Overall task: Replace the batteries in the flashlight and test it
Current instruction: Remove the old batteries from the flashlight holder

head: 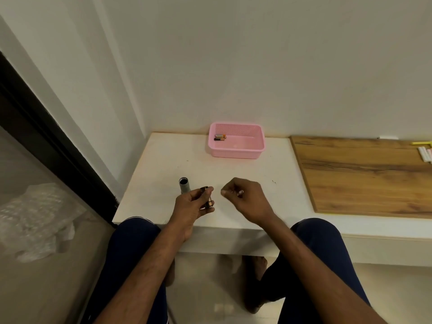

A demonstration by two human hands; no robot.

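A grey flashlight body (pixel 184 185) stands upright on the white table (pixel 163 164), its open dark end facing up. My left hand (pixel 194 204) is just right of it and grips a dark battery holder with a copper-coloured battery (pixel 208 200) between thumb and fingers. My right hand (pixel 245 197) hovers a short way to the right, fingers curled with fingertips pinched; whether something small is in them is unclear. A pink basket (pixel 236 152) stands at the back of the table with a few black-and-orange batteries (pixel 220 137) in its left corner.
A wooden board (pixel 362 174) lies on the table's right side, with white and yellow sticks (pixel 424 153) at its far right edge. White walls close the back and left. Crumpled plastic wrap (pixel 35 220) lies behind glass on the left. My knees are below the table's front edge.
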